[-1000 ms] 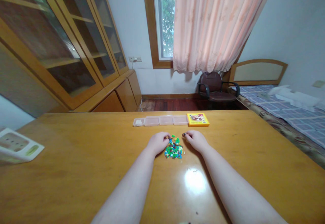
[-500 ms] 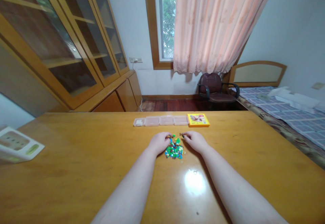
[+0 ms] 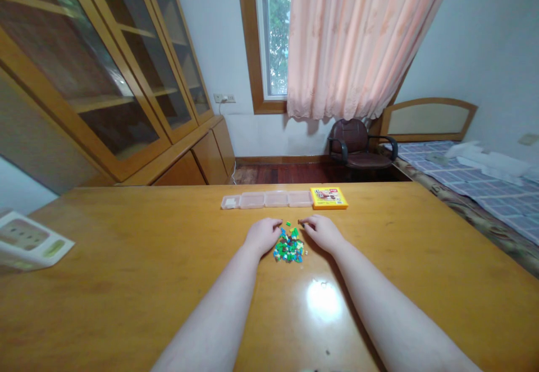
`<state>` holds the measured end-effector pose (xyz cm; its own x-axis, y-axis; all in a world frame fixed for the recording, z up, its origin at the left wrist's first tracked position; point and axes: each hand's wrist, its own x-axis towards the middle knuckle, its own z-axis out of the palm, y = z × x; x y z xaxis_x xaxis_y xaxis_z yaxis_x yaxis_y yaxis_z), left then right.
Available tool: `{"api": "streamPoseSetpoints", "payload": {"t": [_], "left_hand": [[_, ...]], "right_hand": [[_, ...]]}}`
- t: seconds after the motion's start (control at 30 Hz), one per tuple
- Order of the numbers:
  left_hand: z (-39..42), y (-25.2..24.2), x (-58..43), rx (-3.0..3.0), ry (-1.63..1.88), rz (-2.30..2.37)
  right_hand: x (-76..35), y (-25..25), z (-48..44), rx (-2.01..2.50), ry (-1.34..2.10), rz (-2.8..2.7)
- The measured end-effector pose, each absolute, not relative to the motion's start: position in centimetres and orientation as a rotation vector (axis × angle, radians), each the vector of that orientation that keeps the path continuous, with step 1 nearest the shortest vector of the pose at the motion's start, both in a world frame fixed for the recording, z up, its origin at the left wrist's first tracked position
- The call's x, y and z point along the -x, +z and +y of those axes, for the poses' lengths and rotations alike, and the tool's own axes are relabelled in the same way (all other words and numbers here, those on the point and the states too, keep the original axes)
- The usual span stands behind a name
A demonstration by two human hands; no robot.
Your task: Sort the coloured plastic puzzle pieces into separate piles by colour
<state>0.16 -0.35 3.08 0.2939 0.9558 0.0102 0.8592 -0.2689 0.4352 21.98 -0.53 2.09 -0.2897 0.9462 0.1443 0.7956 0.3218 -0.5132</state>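
A loose pile of tiny green, blue and white plastic bricks lies on the yellow wooden table. My left hand rests at the pile's left side with its fingers curled, and my right hand sits at its upper right with the fingertips pinched together. Whether either hand holds a tiny brick is too small to tell. Beyond the pile stand a clear plastic compartment box and a yellow brick-set box.
A white and green printed card or box lies at the table's left edge. Glass-fronted wooden cabinets stand at left. A dark chair and a bed lie beyond the table's far edge.
Both hands sit slightly farther up the table, still beside the pile. The whole view has shifted a little. The pile and boxes have not visibly moved on the table.
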Motion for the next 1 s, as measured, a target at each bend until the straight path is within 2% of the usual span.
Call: {"api": "streamPoseSetpoints", "payload": {"t": [0.27,0.4,0.73,0.87,1.0], "left_hand": [[-0.38,3.06,-0.50,-2.237,0.374,1.622],[-0.39,3.23,-0.35,-2.225,0.470,1.555],[-0.73,3.68,-0.35,-2.308,0.428,1.499],[-0.75,3.70,-0.27,-2.378,0.404,1.365],[-0.78,3.72,-0.18,-2.369,0.438,1.434]], "right_hand": [[-21.31,3.04,-0.99,1.541,0.386,-2.366],[-21.47,2.83,-0.91,1.463,0.453,-2.272],[-21.33,2.38,-1.09,1.250,0.565,-2.357],[-21.52,2.62,-0.98,1.305,0.474,-2.366],[-21.56,2.63,-0.81,1.399,0.356,-2.270]]}}
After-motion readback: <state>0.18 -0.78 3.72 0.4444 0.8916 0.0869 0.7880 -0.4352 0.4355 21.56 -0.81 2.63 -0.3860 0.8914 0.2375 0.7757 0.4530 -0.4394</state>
